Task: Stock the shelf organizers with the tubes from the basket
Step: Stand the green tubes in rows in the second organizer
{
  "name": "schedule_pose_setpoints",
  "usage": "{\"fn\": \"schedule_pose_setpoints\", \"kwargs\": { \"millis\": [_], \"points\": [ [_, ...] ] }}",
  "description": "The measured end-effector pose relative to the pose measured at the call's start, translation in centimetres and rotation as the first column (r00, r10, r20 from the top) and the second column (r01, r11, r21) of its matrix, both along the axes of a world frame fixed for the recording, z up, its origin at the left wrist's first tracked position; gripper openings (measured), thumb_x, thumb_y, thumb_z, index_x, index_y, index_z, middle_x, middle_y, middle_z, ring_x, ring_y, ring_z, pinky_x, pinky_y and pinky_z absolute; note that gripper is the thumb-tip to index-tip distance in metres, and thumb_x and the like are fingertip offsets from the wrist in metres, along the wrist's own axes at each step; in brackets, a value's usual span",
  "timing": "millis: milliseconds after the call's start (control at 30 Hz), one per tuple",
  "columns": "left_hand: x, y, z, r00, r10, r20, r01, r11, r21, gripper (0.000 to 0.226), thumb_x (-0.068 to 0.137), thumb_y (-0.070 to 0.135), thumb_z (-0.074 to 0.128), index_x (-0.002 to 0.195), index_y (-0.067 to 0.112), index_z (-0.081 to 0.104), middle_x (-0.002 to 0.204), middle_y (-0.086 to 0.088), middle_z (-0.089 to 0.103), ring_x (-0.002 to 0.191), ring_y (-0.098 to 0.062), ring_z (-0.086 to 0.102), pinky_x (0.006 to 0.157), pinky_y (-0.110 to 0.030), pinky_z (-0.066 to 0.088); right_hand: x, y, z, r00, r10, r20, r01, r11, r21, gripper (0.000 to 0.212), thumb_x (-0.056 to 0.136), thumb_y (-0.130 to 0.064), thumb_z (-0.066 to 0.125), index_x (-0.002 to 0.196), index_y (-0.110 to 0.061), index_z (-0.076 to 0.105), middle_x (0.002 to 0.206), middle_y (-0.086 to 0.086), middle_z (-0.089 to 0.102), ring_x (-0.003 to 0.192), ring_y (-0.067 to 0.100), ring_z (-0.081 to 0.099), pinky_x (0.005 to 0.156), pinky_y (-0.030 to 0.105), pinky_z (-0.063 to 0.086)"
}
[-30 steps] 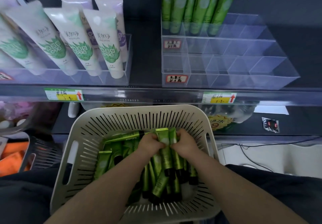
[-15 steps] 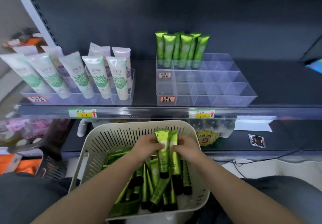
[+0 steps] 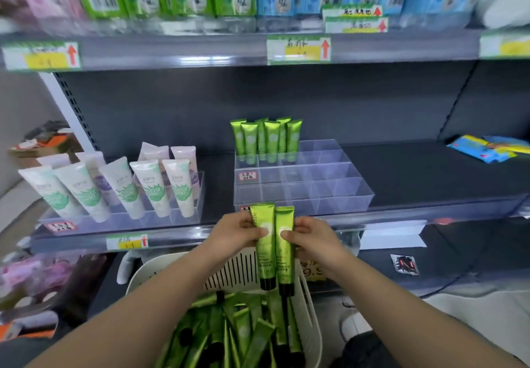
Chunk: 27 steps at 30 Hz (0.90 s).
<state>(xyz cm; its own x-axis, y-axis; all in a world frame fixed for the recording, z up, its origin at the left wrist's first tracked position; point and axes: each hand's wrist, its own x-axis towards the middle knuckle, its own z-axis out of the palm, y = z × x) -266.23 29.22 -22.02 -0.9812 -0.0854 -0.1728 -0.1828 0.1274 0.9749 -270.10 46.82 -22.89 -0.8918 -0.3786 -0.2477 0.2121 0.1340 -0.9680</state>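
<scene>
Head view shows the left hand (image 3: 238, 234) and right hand (image 3: 312, 235) each pinching one of a pair of tubes (image 3: 265, 253). The tubes are glossy metallic green, crimped flat on top with round black caps below, and are held upright side by side above the cream slotted plastic basket (image 3: 235, 270), where loose tubes (image 3: 243, 333) lie heaped. Behind, on the dark shelf (image 3: 415, 172), the clear plastic organizer (image 3: 329, 184) holds standing tubes (image 3: 271, 138) in its back row. Half a second ago the pair sat low over the heap; now it is level with the shelf's front edge.
</scene>
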Motion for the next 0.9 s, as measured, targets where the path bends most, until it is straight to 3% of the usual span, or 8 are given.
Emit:
{"fn": "schedule_pose_setpoints", "kwargs": {
  "millis": [167, 333, 433, 500, 600, 733, 900],
  "points": [
    [-1.8, 1.2, 3.7, 0.998, -0.021, -0.063, 0.019, 0.999, -0.032, 0.014, 0.085, -0.001, 0.064, 0.098, 0.004, 0.066, 0.09, -0.008, 0.071, 0.078, -0.015, 0.069, 0.069, -0.021, 0.058, -1.5, 1.3, 2.9, 0.996, -0.022, -0.088, 0.018, 0.999, -0.048, 0.009, 0.086, -0.012, 0.067, 0.093, -0.016, 0.065, 0.089, 0.0, 0.069, 0.067, 0.004, 0.065, 0.049, 0.015, 0.047],
    [-4.4, 1.8, 6.0, 0.992, -0.034, -0.123, 0.019, 0.992, -0.124, 0.013, 0.084, 0.006, 0.068, 0.096, 0.003, 0.066, 0.093, -0.013, 0.071, 0.082, -0.019, 0.065, 0.077, -0.033, 0.054, -3.5, 2.3, 5.2, 0.988, -0.058, -0.145, 0.047, 0.996, -0.075, 0.019, 0.085, -0.014, 0.068, 0.103, -0.009, 0.065, 0.098, 0.007, 0.068, 0.078, 0.013, 0.065, 0.064, 0.024, 0.054],
    [-6.3, 2.1, 7.0, 0.988, -0.046, -0.149, 0.023, 0.988, -0.152, 0.008, 0.083, 0.01, 0.07, 0.09, 0.007, 0.066, 0.085, -0.004, 0.07, 0.077, -0.013, 0.064, 0.069, -0.021, 0.052, -5.1, 2.7, 6.3, 0.981, -0.085, -0.174, 0.074, 0.995, -0.07, 0.023, 0.084, -0.014, 0.069, 0.105, -0.007, 0.064, 0.102, 0.009, 0.067, 0.085, 0.016, 0.064, 0.07, 0.027, 0.054],
    [-7.6, 2.3, 7.7, 0.987, -0.053, -0.154, 0.031, 0.989, -0.143, 0.013, 0.083, 0.01, 0.07, 0.094, 0.004, 0.066, 0.088, -0.005, 0.07, 0.081, -0.014, 0.064, 0.073, -0.024, 0.053, -6.4, 2.9, 7.0, 0.98, -0.095, -0.174, 0.081, 0.993, -0.088, 0.025, 0.084, -0.014, 0.069, 0.106, -0.007, 0.063, 0.105, 0.011, 0.067, 0.087, 0.018, 0.063, 0.072, 0.029, 0.055],
    [-9.6, 2.8, 8.8, 0.985, -0.06, -0.165, 0.034, 0.987, -0.158, 0.02, 0.083, 0.011, 0.07, 0.099, 0.002, 0.063, 0.094, -0.007, 0.069, 0.086, -0.016, 0.064, 0.079, -0.027, 0.053, -8.4, 3.2, 7.9, 0.978, -0.106, -0.182, 0.085, 0.989, -0.119, 0.024, 0.084, -0.011, 0.069, 0.105, -0.005, 0.062, 0.1, 0.011, 0.067, 0.083, 0.018, 0.064, 0.074, 0.033, 0.055],
    [-12.0, 3.5, 10.2, 0.981, -0.072, -0.182, 0.033, 0.978, -0.207, 0.017, 0.083, 0.011, 0.071, 0.096, 0.005, 0.063, 0.102, -0.012, 0.068, 0.094, -0.02, 0.065, 0.088, -0.035, 0.055, -10.6, 3.6, 9.1, 0.972, -0.113, -0.208, 0.087, 0.988, -0.129, 0.014, 0.085, -0.006, 0.066, 0.099, -0.008, 0.061, 0.085, 0.006, 0.065, 0.062, 0.006, 0.064, 0.06, 0.022, 0.056],
    [-15.1, 4.7, 11.4, 0.972, -0.089, -0.217, 0.041, 0.975, -0.216, 0.025, 0.084, 0.005, 0.068, 0.108, 0.005, 0.061, 0.107, -0.012, 0.067, 0.1, -0.026, 0.065, 0.089, -0.037, 0.054, -13.8, 4.5, 10.1, 0.96, -0.144, -0.239, 0.119, 0.986, -0.112, 0.021, 0.085, -0.005, 0.066, 0.105, -0.002, 0.061, 0.092, 0.011, 0.066, 0.081, 0.023, 0.065, 0.078, 0.038, 0.056]
  ]
}}
